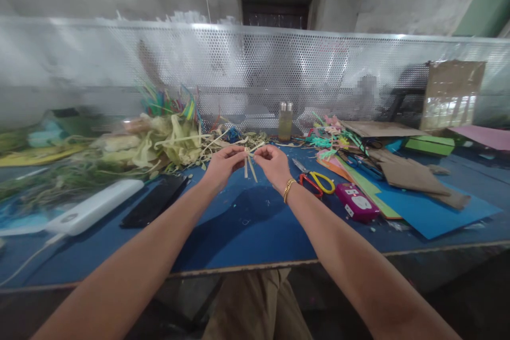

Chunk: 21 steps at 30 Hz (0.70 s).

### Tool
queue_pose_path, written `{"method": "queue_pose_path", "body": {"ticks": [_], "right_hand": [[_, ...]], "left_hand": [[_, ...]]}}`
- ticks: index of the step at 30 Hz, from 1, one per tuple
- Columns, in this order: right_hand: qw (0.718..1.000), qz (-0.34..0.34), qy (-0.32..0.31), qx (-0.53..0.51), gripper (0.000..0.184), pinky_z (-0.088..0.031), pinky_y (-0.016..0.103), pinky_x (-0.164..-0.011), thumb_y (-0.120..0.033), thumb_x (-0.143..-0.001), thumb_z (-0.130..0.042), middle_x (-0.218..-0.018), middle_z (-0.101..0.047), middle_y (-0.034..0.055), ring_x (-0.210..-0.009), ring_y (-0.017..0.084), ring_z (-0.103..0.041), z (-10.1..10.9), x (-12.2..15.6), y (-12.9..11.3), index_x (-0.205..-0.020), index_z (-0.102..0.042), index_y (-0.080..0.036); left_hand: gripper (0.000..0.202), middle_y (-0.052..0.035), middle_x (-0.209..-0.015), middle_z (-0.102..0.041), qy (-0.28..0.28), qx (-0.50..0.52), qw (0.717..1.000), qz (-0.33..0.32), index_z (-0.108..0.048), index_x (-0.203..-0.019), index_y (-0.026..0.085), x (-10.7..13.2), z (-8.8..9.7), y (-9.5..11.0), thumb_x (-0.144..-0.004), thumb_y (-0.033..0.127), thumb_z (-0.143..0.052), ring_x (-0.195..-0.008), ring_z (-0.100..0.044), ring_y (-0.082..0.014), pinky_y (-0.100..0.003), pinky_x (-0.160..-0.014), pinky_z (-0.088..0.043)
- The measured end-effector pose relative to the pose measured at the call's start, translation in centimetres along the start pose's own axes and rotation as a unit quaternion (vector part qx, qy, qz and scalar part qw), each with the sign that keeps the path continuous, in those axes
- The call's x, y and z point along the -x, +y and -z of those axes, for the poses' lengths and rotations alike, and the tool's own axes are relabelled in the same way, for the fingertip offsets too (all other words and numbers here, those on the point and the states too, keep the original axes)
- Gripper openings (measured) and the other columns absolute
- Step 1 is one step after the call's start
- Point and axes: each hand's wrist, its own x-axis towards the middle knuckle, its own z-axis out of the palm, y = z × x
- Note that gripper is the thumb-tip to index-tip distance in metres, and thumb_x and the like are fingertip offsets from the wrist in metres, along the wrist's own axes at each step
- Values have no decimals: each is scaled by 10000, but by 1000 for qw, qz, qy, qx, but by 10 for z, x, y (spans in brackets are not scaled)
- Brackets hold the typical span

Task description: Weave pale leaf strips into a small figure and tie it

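Pale, straw-like strips [251, 163] cross each other between my two hands above the blue table [247, 223]. My left hand [226, 164] is closed, its thumb and fingers pinching the strips from the left. From the right, my right hand [274, 164] pinches them too, with a gold bracelet [288, 190] on its wrist. A couple of strip ends hang down between the hands. To the right of my right hand lie scissors [322, 183] with red and yellow handles. Exactly how the strips are joined is too small to tell.
At left are a pile of pale husks [175, 138], a dark phone [154, 202] and a white power strip [99, 206]. A bottle [286, 121] stands behind. A purple box [356, 202], coloured paper [430, 212] and cardboard [418, 172] lie right. Perforated metal [247, 53] rises behind.
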Motion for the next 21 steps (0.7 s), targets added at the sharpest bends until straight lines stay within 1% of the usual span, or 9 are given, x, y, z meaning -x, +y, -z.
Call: {"method": "queue_pose_path", "body": {"ticks": [1,3,6,9,12,17,21], "right_hand": [[999,34,-5,27,21,-459,306,-709,-229,-725,-629,-724,-650,7,-676,151,-572,2,0,-1,-718,-647,-220],[989,107,-22,95,80,-450,336,-797,-215,-772,-605,-817,-681,23,-781,176,-597,6,0,-4,-766,-679,-244],[957,186,-47,216,121,-388,380,-911,-199,-802,-609,-927,-701,33,-934,211,-589,11,-1,-10,-833,-705,-267],[925,220,-47,307,132,-326,405,-955,-212,-800,-643,-983,-707,37,-1000,229,-566,14,0,-14,-901,-707,-267],[903,242,-39,352,127,-286,406,-960,-247,-824,-633,-997,-705,35,-1017,227,-548,16,0,-15,-928,-703,-268],[882,274,-41,381,151,-237,416,-963,-310,-883,-575,-997,-700,31,-1013,226,-530,19,1,-18,-955,-706,-286],[870,298,-47,391,196,-215,422,-969,-292,-905,-542,-1014,-696,27,-1009,226,-518,20,1,-23,-1026,-695,-316]], "left_hand": [[279,31,-657,-620,-1,21,1000,16,-676,-781,181,0,0,1,-570,270,-837,-598,-564,-92,-249,-638,-485],[263,35,-645,-611,-10,52,998,45,-666,-763,181,0,0,2,-569,235,-835,-569,-549,-81,-228,-592,-473],[232,21,-651,-618,-35,80,993,74,-656,-770,173,-2,2,3,-609,232,-813,-561,-550,-81,-214,-555,-459],[199,7,-654,-620,-56,91,990,89,-650,-781,164,-3,3,3,-656,242,-783,-561,-553,-89,-216,-543,-458],[177,7,-661,-622,-56,111,988,91,-647,-781,160,-2,1,4,-672,225,-770,-567,-555,-88,-213,-545,-461],[145,2,-693,-631,-57,136,985,89,-648,-788,155,0,-1,3,-693,184,-753,-587,-565,-87,-211,-564,-475],[131,-1,-689,-627,-44,141,986,83,-652,-784,150,0,-1,3,-696,166,-748,-579,-554,-80,-203,-556,-472]]}}
